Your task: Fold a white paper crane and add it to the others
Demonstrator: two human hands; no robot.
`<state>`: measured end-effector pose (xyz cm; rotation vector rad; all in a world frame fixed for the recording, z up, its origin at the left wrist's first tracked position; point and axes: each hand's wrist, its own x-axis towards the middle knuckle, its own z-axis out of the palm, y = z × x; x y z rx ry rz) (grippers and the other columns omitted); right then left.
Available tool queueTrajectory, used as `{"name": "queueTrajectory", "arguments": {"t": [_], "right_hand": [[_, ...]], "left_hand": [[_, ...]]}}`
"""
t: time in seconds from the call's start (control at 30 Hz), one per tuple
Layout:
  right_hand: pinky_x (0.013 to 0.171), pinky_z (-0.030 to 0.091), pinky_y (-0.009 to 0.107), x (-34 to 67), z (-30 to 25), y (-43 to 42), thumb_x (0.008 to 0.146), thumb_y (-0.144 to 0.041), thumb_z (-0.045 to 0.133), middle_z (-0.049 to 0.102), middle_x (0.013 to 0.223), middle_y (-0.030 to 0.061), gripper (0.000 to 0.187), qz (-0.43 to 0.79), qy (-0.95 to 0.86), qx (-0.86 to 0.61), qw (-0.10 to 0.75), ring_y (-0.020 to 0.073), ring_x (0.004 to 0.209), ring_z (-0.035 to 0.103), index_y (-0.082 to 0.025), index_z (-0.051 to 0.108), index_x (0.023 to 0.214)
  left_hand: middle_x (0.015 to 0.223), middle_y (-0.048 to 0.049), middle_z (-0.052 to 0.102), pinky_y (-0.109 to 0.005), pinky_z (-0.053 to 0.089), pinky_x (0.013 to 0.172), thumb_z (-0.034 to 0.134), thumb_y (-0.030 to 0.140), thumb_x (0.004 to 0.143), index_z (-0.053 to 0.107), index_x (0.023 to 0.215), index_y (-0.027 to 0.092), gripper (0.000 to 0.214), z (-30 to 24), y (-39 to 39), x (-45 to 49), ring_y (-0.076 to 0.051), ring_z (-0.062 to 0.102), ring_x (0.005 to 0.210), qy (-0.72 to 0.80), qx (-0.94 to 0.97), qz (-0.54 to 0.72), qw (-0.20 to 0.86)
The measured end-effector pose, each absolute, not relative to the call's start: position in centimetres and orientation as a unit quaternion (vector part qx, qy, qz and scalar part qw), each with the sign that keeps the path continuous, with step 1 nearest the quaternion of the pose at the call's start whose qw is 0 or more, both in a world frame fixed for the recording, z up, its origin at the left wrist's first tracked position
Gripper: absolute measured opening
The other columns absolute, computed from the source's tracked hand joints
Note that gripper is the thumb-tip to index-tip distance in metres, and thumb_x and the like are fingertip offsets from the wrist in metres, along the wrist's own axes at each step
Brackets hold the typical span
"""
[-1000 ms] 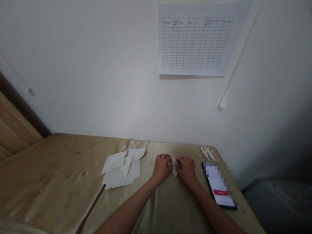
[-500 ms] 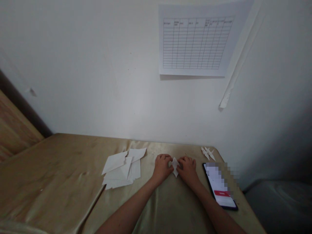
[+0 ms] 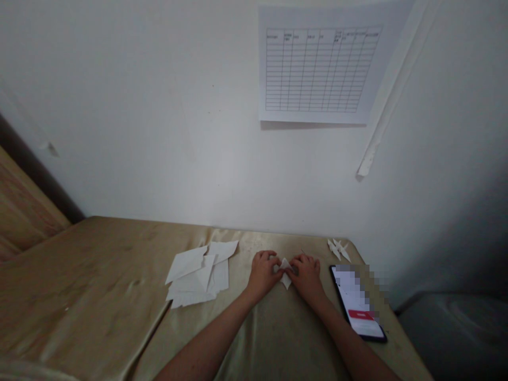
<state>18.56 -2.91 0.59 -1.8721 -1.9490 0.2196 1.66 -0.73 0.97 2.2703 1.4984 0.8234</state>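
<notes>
Between my hands lies a small folded piece of white paper (image 3: 286,282), diamond-shaped with pointed ends, on the cloth-covered table. My left hand (image 3: 263,273) has its fingers curled and its thumb on the paper's left side. From the other side my right hand (image 3: 307,273) holds the paper with bent fingers and thumb. The two thumbs meet over its middle and hide part of it. Left of my hands is a loose pile of white paper sheets (image 3: 194,280). Beyond my right hand, small folded white paper cranes (image 3: 338,250) lie near the table's back corner.
A phone (image 3: 367,329) with a lit screen lies right of my right forearm. The gold-brown tablecloth (image 3: 99,286) meets the white wall behind. A printed table sheet (image 3: 313,74) hangs on the wall. At lower right stands a dark rounded object (image 3: 456,328).
My thumbs have come together over the middle of the folded paper, covering more of it. The sheets, the cranes and the phone have stayed where they were.
</notes>
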Motion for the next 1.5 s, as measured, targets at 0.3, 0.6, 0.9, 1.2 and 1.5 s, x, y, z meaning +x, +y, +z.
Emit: {"name": "queueTrajectory", "arguments": {"t": [0.3, 0.6, 0.9, 1.2, 1.5], "right_hand": [[0.112, 0.015, 0.055, 18.2, 1.0, -3.1, 0.083, -0.027, 0.060, 0.064, 0.118, 0.0077, 0.022, 0.084, -0.691, -0.688, 0.206, 0.0288, 0.118, 0.049, -0.026, 0.072, 0.101], [0.112, 0.016, 0.053, 18.5, 0.8, -3.0, 0.082, -0.024, 0.061, 0.064, 0.117, 0.0073, 0.028, 0.076, -0.698, -0.675, 0.226, 0.0281, 0.118, 0.050, -0.028, 0.071, 0.108], [0.108, 0.026, 0.048, 19.4, 0.4, -3.1, 0.088, -0.030, 0.058, 0.064, 0.115, 0.0081, 0.020, 0.083, -0.729, -0.629, 0.255, 0.0268, 0.115, 0.052, -0.026, 0.073, 0.101], [0.113, 0.020, 0.050, 20.8, 2.3, -3.7, 0.084, -0.035, 0.061, 0.063, 0.122, 0.0061, 0.026, 0.145, -0.753, -0.607, 0.210, 0.0277, 0.122, 0.048, -0.031, 0.074, 0.106], [0.115, 0.017, 0.052, 21.0, 2.5, -3.6, 0.089, -0.039, 0.058, 0.064, 0.123, 0.0051, 0.026, 0.159, -0.748, -0.615, 0.191, 0.0269, 0.124, 0.048, -0.030, 0.075, 0.106]], "left_hand": [[0.120, -0.0055, 0.066, -0.042, 0.041, 0.104, 0.073, 0.021, 0.073, 0.076, 0.095, 0.024, 0.022, 1.4, -0.7, 1.9, -0.027, 0.052, 0.117, 0.533, 0.787, 0.276, 0.145], [0.119, -0.0047, 0.066, -0.042, 0.038, 0.107, 0.072, 0.020, 0.074, 0.074, 0.105, 0.026, 0.031, 1.3, -0.8, 1.8, -0.027, 0.050, 0.118, 0.533, 0.783, 0.284, 0.148], [0.124, -0.0057, 0.063, -0.043, 0.040, 0.106, 0.074, 0.022, 0.076, 0.078, 0.094, 0.025, 0.018, 0.9, -0.4, 1.1, -0.028, 0.048, 0.121, 0.514, 0.792, 0.294, 0.146], [0.129, -0.0058, 0.061, -0.047, 0.037, 0.109, 0.073, 0.026, 0.078, 0.078, 0.094, 0.027, 0.017, 0.8, -0.5, 0.7, -0.029, 0.048, 0.124, 0.508, 0.803, 0.277, 0.142], [0.138, -0.0059, 0.055, -0.054, 0.027, 0.115, 0.082, 0.035, 0.070, 0.076, 0.104, 0.032, 0.035, 1.6, -0.4, 0.0, -0.034, 0.043, 0.133, 0.506, 0.817, 0.230, 0.156]]}}
